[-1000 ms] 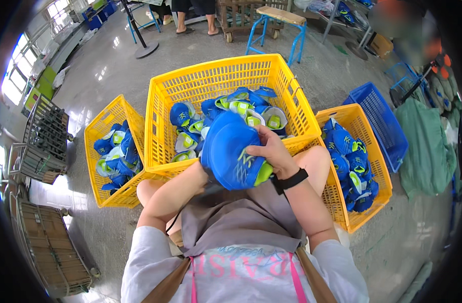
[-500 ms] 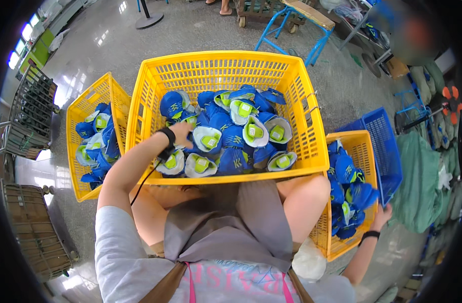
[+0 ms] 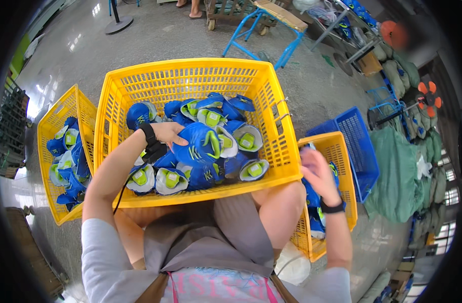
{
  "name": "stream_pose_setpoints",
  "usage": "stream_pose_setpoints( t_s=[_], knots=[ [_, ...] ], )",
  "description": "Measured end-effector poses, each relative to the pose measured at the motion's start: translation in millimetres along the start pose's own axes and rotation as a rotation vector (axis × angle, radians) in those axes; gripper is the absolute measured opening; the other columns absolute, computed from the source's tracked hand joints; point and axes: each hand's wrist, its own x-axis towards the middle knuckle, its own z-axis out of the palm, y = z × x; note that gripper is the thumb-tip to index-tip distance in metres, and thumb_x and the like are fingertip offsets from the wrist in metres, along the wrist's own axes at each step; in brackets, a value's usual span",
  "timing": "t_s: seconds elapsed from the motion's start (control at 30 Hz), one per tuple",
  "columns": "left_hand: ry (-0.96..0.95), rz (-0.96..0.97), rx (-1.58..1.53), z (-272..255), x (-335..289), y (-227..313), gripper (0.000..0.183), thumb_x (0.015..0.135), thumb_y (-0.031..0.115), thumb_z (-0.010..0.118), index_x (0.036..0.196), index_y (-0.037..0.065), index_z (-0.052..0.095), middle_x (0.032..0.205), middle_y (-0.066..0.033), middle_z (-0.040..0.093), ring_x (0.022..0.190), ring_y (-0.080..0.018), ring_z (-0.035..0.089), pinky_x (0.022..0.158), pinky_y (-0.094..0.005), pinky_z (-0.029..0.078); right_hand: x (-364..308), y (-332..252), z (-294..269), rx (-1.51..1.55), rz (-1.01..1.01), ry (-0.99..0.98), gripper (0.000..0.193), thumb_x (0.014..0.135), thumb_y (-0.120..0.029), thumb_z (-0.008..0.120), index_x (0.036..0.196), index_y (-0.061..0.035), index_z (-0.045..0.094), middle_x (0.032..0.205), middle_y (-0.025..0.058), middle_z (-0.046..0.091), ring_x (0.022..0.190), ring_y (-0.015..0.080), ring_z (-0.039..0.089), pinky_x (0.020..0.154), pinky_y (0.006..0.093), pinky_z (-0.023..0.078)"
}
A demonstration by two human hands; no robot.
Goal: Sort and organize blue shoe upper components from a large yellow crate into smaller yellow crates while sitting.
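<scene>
A yellow plastic crate [image 3: 188, 198] stands in front of me with several blue shoe uppers in it, with pale linings and lime-green labels. My left hand [image 3: 169, 134] is closed on one blue shoe upper [image 3: 196, 145], thumb on its side, raised over the pile. Its lime-green collar edge faces right. My right hand [image 3: 318, 174], slightly blurred, is open with nothing in it. It hovers by the right rim of that crate, above a smaller yellow crate [image 3: 346, 174] of blue uppers, partly hiding them.
Another yellow crate [image 3: 84, 113] with blue uppers stands at my left. Beyond the right crate are a blue crate [image 3: 360, 151] and a green sack [image 3: 398, 177]. Farther off stand a blue-legged stool [image 3: 264, 30], an orange-bladed fan [image 3: 429, 98] and a person's feet [image 3: 194, 12].
My left hand has lifted a shoe upper from the pile. My right hand has come from beside the blue crate inward to the large crate's right rim. The view has shifted.
</scene>
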Motion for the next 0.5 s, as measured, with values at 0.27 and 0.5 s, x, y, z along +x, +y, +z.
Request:
stream_pose_setpoints(
  t_s=[0.27, 0.5],
  knots=[
    [0.138, 0.683, 0.187, 88.2, -0.7, 79.9, 0.022, 0.088, 0.016, 0.053, 0.106, 0.002, 0.052, 0.083, -0.0032, 0.06, 0.078, -0.0102, 0.052, 0.072, -0.0256, 0.044, 58.8, -25.4, 139.4, -0.121, -0.319, -0.46, 0.081, 0.059, -0.02, 0.078, 0.126, -0.0007, 0.037, 0.115, 0.0184, 0.049, 0.106, 0.028, 0.05, 0.087, 0.0318, 0.043],
    [0.366, 0.192, 0.395, 22.4, 49.0, 4.1, 0.047, 0.074, 0.018, 0.068, 0.113, 0.003, 0.047, 0.089, -0.0102, 0.059, 0.083, -0.0201, 0.058, 0.073, -0.0316, 0.048, -42.6, 25.1, -5.5, 0.82, 0.034, 0.368, 0.056, 0.072, -0.007, 0.063, 0.123, -0.002, 0.041, 0.108, 0.0094, 0.056, 0.094, 0.0224, 0.058, 0.082, 0.0368, 0.049]
  ],
)
